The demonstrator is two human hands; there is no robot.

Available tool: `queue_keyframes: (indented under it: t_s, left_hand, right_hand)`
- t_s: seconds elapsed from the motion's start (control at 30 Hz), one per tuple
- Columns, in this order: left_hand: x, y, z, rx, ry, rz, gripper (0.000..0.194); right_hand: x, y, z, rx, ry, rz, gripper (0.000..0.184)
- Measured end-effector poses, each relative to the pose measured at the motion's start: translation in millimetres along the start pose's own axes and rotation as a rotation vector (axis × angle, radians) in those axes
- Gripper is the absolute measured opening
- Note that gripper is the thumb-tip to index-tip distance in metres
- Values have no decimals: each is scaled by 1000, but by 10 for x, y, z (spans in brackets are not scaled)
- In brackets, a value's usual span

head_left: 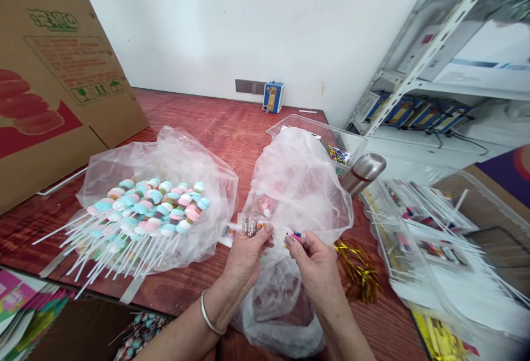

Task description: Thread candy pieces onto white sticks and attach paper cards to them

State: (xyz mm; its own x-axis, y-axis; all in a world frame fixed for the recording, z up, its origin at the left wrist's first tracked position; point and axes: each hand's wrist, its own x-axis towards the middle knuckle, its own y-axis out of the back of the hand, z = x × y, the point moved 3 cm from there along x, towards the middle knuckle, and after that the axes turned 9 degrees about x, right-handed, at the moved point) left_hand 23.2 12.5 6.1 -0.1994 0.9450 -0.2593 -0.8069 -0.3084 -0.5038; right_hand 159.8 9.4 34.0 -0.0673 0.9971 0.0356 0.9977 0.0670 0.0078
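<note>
My left hand [251,250] pinches the edge of a small printed plastic wrapper [249,227] between thumb and finger. My right hand [311,253], a short way to the right, pinches a small piece with pink and blue print [295,234], too small to name. Behind and below both hands lies a crumpled clear plastic bag [302,179], with something pink inside near its left side. To the left, many pastel marshmallow sticks [153,206] lie on another clear plastic bag [215,176], their white sticks pointing toward me.
A large cardboard box [62,63] stands at the left. On the right are a steel thermos [364,173], gold twist ties [360,270] and a clear bin [406,272] of white sticks and packets. A blue box [274,97] sits by the wall, near a metal shelf [443,30].
</note>
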Motion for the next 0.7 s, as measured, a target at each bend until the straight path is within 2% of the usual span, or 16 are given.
queue_keyframes:
  t_s: [0.17, 0.3, 0.37, 0.43, 0.5, 0.6, 0.7]
  left_hand:
    - [16, -8, -73, -62, 43, -9, 33]
    - [12, -40, -139, -220, 186, -64, 36]
    - [17, -33, -175, -334, 264, -50, 35]
    - [29, -15, -206, -428, 313, -25, 33]
    - [43, 3, -227, -483, 324, -13, 33]
    - [51, 10, -245, -502, 321, -35, 34]
    - [39, -1, -236, -475, 293, -68, 30]
  right_hand:
    - [-95, -60, -22, -166, 68, 39, 43]
    - [-148, -47, -49, -227, 71, 8, 51]
    - [-185, -3, -68, -202, 83, 46, 54]
    - [-232, 45, -121, -209, 168, 123, 52]
    - [-284, 59, -200, -252, 324, 164, 39]
    - [-336, 5, -284, -323, 511, 130, 27]
    - [-327, -60, -284, -370, 541, 86, 26]
